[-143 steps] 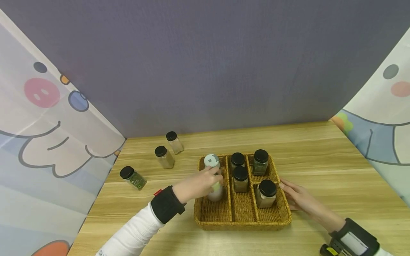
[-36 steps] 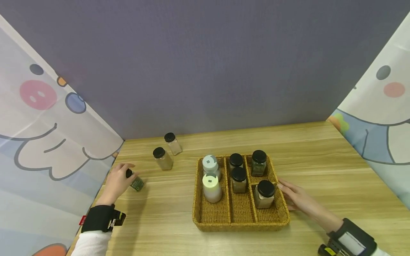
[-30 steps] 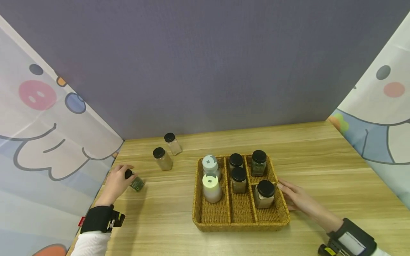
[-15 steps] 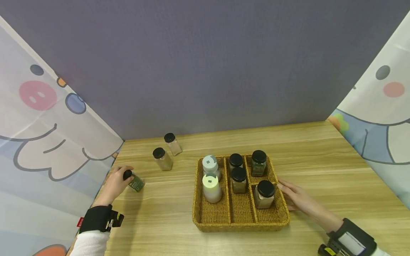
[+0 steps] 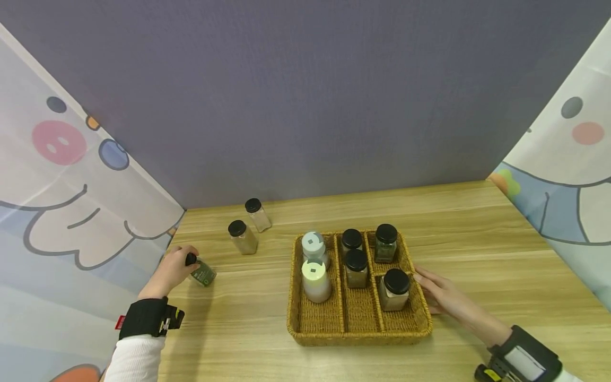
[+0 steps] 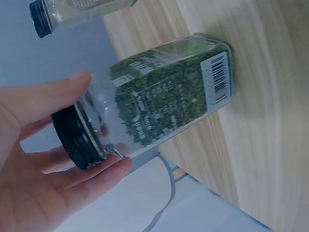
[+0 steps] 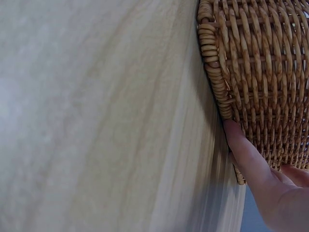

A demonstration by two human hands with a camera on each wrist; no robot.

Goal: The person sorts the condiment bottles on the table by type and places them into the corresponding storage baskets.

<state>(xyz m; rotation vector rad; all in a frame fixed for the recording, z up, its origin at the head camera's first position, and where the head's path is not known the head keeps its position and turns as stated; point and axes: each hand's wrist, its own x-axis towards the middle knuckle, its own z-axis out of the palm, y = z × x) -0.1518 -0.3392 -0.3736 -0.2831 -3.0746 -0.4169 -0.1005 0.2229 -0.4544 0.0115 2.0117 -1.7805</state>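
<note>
My left hand (image 5: 172, 270) is at the table's left side, its thumb and fingers pinching the neck of a clear jar of green dried herbs (image 5: 205, 274) just below the black lid. In the left wrist view the herb jar (image 6: 164, 94) leans, its base at the wood. My right hand (image 5: 446, 297) touches the right outer wall of a divided wicker basket (image 5: 360, 335). In the right wrist view its straight fingers lie along the basket's woven side (image 7: 260, 82), one low by the bottom edge.
Two black-lidded spice jars, one nearer (image 5: 244, 239) and one farther (image 5: 259, 216), stand at the back left. The basket's left compartment holds a white-topped bottle (image 5: 313, 245) and a yellowish-topped bottle (image 5: 316, 281). Several black-lidded jars (image 5: 395, 289) fill other compartments. A grey panel (image 5: 305, 106) rises behind.
Earlier my left hand was over the basket's left compartment at the bottles. It has since moved left to the herb jar and grips its neck. My right hand has stayed at the basket.
</note>
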